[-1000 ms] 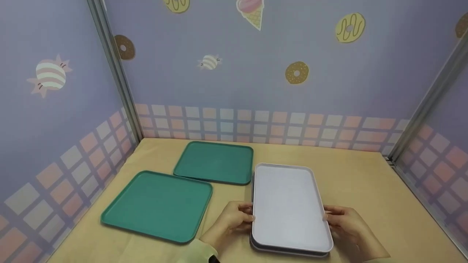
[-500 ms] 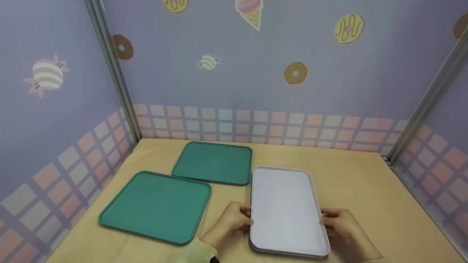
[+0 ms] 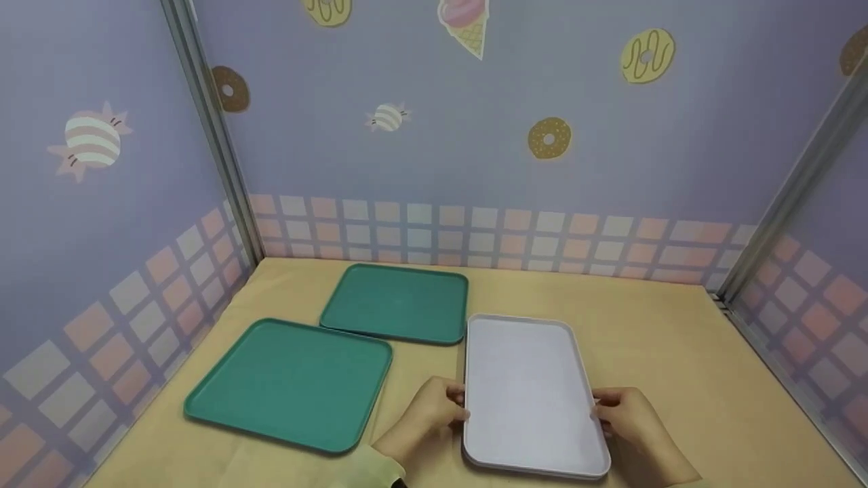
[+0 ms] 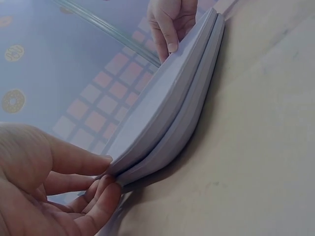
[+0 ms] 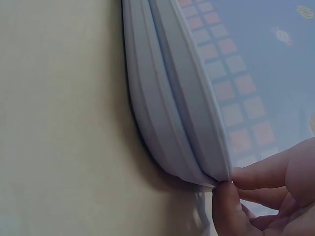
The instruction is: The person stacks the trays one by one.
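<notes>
- left hand [image 3: 434, 407]: grasping, fingertips pinching the left long edge of the upper white tray [image 3: 532, 396]; some fingers sit low at the seam, can't tell if they also take the tray below
- right hand [image 3: 627, 415]: grasping, pinching the opposite long edge of the same tray, roughly level with the left one
- upper white tray: between the two hands, on the near right part of the worktop [image 3: 658, 346], face up, long side running away from the person
- lower white tray [image 4: 197, 98]: directly under the upper one, nearly lined up; rim peeks out at the near end. dark seam between the two in both wrist views. can't tell how tightly they nest
- back green tray [image 3: 397, 303]: flat, face up, toward the back wall [image 3: 468, 163]; its near right corner is just beside the far left corner of the white stack
- front green tray [image 3: 291, 386]: flat, face up, nearer the person and further left, turned slightly; its far edge meets the back one's near edge, can't tell if they touch
- left sleeve [image 3: 373, 469]: pale, at the bottom edge of the head view
- back wall: purple, sweets and doughnuts printed above a band of pink and white squares
</notes>
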